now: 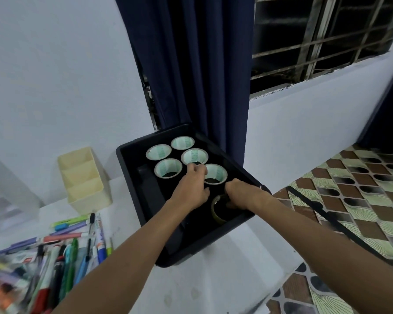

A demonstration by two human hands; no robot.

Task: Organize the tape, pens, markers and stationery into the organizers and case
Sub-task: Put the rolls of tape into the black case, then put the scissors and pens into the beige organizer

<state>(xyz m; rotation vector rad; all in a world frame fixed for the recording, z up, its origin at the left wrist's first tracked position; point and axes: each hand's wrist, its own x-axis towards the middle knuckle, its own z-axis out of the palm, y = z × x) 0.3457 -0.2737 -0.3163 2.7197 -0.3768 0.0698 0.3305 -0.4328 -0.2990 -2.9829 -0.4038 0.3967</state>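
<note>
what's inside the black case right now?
Inside the black case: five white-cored tape rolls lying flat, plus a sixth tape roll gripped by the right hand. The left hand and both forearms cover part of the case floor.

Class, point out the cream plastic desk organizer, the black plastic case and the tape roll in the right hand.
Cream plastic desk organizer (85, 180), head view: front compartments.
Black plastic case (132, 146), head view: far left rim.
Tape roll in the right hand (216, 214), head view: near edge.
</note>
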